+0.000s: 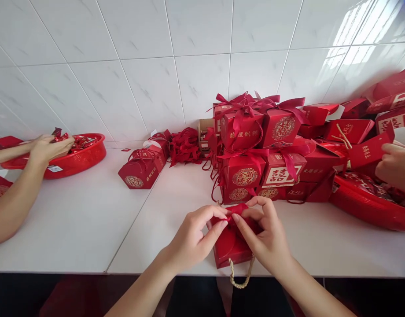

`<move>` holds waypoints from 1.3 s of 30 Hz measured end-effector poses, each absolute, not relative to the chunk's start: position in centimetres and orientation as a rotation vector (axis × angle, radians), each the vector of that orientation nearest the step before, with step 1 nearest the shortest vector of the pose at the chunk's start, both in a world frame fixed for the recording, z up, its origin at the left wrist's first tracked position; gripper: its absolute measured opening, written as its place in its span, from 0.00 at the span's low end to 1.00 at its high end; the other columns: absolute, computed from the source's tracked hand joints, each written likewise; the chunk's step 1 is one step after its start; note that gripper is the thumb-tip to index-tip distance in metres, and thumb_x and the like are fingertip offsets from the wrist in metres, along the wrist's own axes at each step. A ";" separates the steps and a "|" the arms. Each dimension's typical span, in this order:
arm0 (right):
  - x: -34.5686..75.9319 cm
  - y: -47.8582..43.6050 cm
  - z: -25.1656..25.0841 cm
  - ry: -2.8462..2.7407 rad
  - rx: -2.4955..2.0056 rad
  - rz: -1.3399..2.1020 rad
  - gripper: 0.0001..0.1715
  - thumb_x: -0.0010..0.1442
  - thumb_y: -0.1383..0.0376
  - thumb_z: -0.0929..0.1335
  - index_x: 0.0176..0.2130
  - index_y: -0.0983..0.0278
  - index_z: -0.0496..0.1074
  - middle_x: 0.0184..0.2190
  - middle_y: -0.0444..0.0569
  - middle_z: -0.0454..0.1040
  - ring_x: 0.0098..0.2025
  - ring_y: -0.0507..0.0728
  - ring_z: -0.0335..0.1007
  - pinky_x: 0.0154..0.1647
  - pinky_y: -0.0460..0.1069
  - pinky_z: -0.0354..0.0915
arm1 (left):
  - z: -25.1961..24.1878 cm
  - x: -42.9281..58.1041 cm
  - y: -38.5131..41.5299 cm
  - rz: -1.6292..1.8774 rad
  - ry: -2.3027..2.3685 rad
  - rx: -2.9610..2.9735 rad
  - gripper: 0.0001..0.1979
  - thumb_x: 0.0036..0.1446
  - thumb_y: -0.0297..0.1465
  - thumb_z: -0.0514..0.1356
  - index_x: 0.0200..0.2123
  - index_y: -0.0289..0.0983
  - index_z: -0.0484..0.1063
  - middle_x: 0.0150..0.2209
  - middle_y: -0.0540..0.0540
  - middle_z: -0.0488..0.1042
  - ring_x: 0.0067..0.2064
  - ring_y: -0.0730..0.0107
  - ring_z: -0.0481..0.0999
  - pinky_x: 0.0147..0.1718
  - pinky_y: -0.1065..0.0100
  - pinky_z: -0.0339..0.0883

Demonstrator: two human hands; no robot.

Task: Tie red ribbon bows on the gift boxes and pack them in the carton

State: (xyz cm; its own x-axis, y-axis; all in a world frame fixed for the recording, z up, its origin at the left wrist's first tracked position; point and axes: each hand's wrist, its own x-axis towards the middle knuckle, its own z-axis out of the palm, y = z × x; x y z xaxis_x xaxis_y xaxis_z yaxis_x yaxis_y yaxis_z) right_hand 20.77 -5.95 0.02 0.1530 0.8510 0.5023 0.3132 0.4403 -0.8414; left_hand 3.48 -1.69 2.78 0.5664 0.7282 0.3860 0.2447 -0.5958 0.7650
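Observation:
A red gift box lies near the front edge of the white table, its gold rope handle hanging over that edge. Across its top runs a red ribbon. My left hand pinches the ribbon between thumb and fingers on the left side. On the right, my right hand also has thumb and fingers closed on the ribbon, close to the left fingertips. My fingers partly cover the ribbon's folds, so I cannot tell how the knot lies.
Behind the box stand stacked red gift boxes with bows. A ribbon pile and more boxes lie left of them. Co-workers' hands reach at a left red basin and over a right red basin, both holding wrapped sweets.

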 end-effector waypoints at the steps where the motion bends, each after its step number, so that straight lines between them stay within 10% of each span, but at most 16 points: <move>1: 20.8 -6.0 0.1 -1.456 -1.113 0.470 0.09 0.62 0.66 0.67 0.41 0.59 0.60 0.24 0.39 0.74 0.24 0.50 0.70 0.27 0.43 0.66 | 2.6 3.6 -1.7 0.935 0.774 2.155 0.03 0.61 0.28 0.58 0.38 0.37 0.71 0.39 0.47 0.78 0.43 0.70 0.77 0.43 0.70 0.71; 15: 21.5 -6.2 0.2 -1.656 -1.140 0.435 0.07 0.61 0.65 0.68 0.35 0.63 0.78 0.32 0.50 0.72 0.32 0.53 0.70 0.32 0.46 0.69 | 1.4 4.2 -2.0 1.231 0.819 2.197 0.09 0.57 0.20 0.56 0.29 0.39 0.69 0.36 0.49 0.81 0.36 0.72 0.80 0.36 0.73 0.72; 23: 21.3 -6.0 0.5 -1.475 -1.261 0.903 0.17 0.62 0.54 0.66 0.31 0.62 0.76 0.59 0.54 0.62 0.62 0.64 0.57 0.62 0.59 0.55 | 1.2 4.8 -1.8 1.187 0.877 1.878 0.07 0.58 0.23 0.58 0.28 0.38 0.67 0.34 0.47 0.80 0.38 0.70 0.79 0.37 0.71 0.72; 39: 20.6 -5.8 -0.3 -1.285 -1.256 0.924 0.23 0.59 0.46 0.66 0.32 0.61 0.78 0.62 0.55 0.62 0.64 0.66 0.55 0.65 0.65 0.48 | 0.3 5.2 -1.2 1.226 0.893 1.849 0.06 0.55 0.31 0.64 0.36 0.37 0.72 0.37 0.44 0.79 0.40 0.66 0.78 0.38 0.68 0.72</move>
